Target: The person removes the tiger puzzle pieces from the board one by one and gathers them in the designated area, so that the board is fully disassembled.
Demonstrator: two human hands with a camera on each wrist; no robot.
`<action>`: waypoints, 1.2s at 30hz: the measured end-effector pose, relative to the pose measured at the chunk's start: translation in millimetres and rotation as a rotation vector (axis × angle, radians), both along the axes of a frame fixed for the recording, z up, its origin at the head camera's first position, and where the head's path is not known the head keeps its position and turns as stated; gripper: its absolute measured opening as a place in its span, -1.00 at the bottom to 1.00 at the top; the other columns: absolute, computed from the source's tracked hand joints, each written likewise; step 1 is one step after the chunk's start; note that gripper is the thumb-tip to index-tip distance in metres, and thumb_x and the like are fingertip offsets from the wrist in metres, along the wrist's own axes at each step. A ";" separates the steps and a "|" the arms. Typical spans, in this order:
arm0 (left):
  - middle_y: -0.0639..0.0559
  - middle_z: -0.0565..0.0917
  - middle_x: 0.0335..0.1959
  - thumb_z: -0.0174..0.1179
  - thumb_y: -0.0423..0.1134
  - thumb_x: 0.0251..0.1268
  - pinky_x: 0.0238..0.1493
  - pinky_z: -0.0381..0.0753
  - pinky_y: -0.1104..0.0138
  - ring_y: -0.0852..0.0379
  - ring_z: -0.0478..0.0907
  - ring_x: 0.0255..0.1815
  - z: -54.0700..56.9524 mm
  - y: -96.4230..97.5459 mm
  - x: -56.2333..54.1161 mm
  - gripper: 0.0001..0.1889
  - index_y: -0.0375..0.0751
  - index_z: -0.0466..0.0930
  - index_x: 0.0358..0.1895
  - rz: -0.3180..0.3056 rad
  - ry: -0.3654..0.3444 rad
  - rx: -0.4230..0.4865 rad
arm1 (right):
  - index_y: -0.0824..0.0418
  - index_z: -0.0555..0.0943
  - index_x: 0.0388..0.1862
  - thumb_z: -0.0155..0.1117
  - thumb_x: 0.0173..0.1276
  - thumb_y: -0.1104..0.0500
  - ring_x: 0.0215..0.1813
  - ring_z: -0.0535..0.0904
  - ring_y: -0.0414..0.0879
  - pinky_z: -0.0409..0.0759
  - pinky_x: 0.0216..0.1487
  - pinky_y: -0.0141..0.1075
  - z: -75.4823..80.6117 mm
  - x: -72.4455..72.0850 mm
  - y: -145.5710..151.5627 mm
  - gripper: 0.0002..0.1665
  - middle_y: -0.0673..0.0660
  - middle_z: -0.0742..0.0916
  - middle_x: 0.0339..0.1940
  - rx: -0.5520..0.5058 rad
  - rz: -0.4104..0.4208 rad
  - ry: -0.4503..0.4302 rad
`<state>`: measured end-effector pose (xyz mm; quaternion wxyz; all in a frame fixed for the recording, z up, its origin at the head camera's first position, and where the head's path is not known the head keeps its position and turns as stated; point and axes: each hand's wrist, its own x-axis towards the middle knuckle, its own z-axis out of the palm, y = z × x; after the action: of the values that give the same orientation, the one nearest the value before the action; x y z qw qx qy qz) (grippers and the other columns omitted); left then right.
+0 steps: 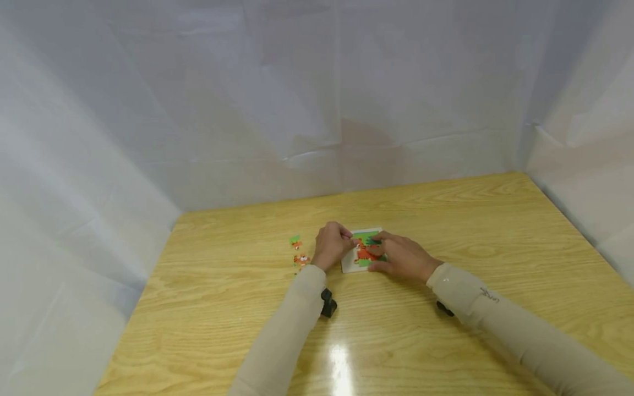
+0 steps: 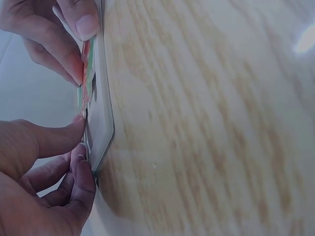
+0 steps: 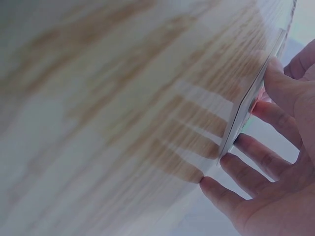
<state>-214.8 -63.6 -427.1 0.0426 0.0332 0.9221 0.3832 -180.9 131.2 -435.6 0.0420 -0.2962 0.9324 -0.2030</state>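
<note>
A small jigsaw puzzle board point(image 1: 349, 265) with a pale frame lies on the table, part filled with green and orange pieces point(image 1: 364, 253) of a tiger-like picture. My left hand point(image 1: 333, 245) is at its left side; in the left wrist view the thumb point(image 2: 61, 139) touches the board's face while curled fingers point(image 2: 83, 184) meet its edge. From the right, my right hand point(image 1: 403, 257) spans the board. Its thumb point(image 3: 280, 81) rests along the near edge, and its spread, nearly straight fingers point(image 3: 246, 172) reach over the pieces and the far edge.
Left of the board lie loose puzzle pieces: a green and orange one point(image 1: 295, 241) and an orange one with eyes point(image 1: 301, 259), partly near my left wrist. The wooden table point(image 1: 223, 308) ends at white sheeting point(image 1: 257, 110) at the back and sides.
</note>
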 end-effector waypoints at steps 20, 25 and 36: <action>-0.02 0.71 -0.41 0.48 -0.31 0.20 -0.33 0.59 0.28 0.13 0.60 -0.41 -0.5 1.6 1.7 -0.88 -0.28 0.77 -0.27 0.007 0.021 0.002 | 0.31 0.63 0.24 0.40 0.36 -0.12 0.33 0.50 0.24 0.60 0.13 0.03 -2.3 0.4 1.9 -0.34 0.34 0.58 0.33 0.010 0.009 0.023; -0.01 0.73 -0.42 0.48 -0.31 0.19 -0.31 0.63 0.25 0.12 0.62 -0.42 -0.2 2.7 2.1 -0.89 -0.26 0.78 -0.30 0.009 0.026 0.018 | 0.31 0.63 0.24 0.41 0.35 -0.11 0.29 0.54 0.24 0.61 0.10 0.02 -0.5 0.4 2.2 -0.35 0.34 0.58 0.32 0.001 0.000 0.016; -0.04 0.75 -0.37 0.35 -0.36 0.30 -0.40 0.52 0.35 0.12 0.58 -0.40 -3.5 -4.5 1.1 -0.91 -0.27 0.78 -0.35 -0.022 0.028 0.078 | 0.32 0.63 0.24 0.40 0.37 -0.09 0.25 0.56 0.25 0.61 0.08 0.04 0.8 1.9 -0.2 -0.36 0.36 0.58 0.32 0.000 -0.005 0.005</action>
<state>-213.8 -68.1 -430.6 0.0325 0.0504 0.9066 0.4177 -178.9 131.0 -434.8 0.0394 -0.2945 0.9332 -0.2023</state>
